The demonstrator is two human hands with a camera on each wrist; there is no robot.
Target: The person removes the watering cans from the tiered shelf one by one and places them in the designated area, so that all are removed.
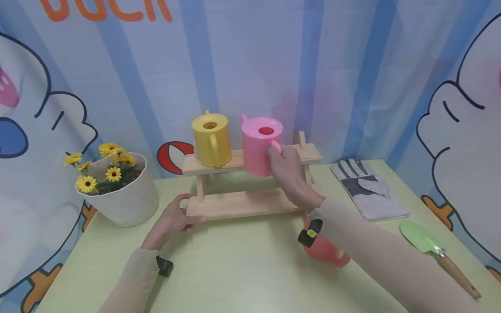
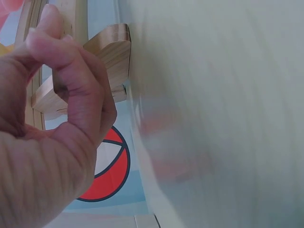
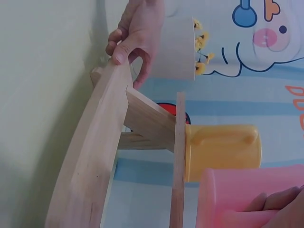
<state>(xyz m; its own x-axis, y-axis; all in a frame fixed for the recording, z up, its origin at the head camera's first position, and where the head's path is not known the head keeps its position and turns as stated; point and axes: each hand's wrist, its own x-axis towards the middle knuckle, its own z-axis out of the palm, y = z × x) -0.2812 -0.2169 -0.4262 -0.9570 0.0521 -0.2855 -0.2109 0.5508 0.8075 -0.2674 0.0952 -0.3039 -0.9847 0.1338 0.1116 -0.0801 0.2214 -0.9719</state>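
Pink watering can (image 1: 256, 150): in your R hand (image 1: 289, 169), by the upper shelf (image 1: 309, 152); base overlaps shelf's front edge in head view, & R wrist view shows a gap btwn base & shelf, so prob. not seated.
R-hand grip: narrow; fingers curled on the can's handle (image 1: 277, 145).
Handle: toward you & to the R.
Spout: tip (image 1: 244, 118) at the back, pointing away from you, slightly L.
Long axis: approx. vertical; top opening faces up.
Step (judged): positioning can at upper shelf; up/down dir. can't be told. Hold it level; if seating, clear the front edge, get the full base over the board, lower slowly, then release.
Yellow can (image 1: 213, 139): upright on same shelf, just L of yours, handle toward you; avoid bumping it.
L hand (image 1: 174, 217): grips L end of lower shelf (image 1: 242, 203); brace there, w/o pulling, so the wooden stand (image 1: 200, 188) won't slide.
Red can (image 1: 325, 250): on table, partly hidden under your R wrist; mind your forearm.
Farther out: flowerpot (image 1: 125, 200) at L; glove (image 1: 375, 191) & trowel (image 1: 422, 237) at R.
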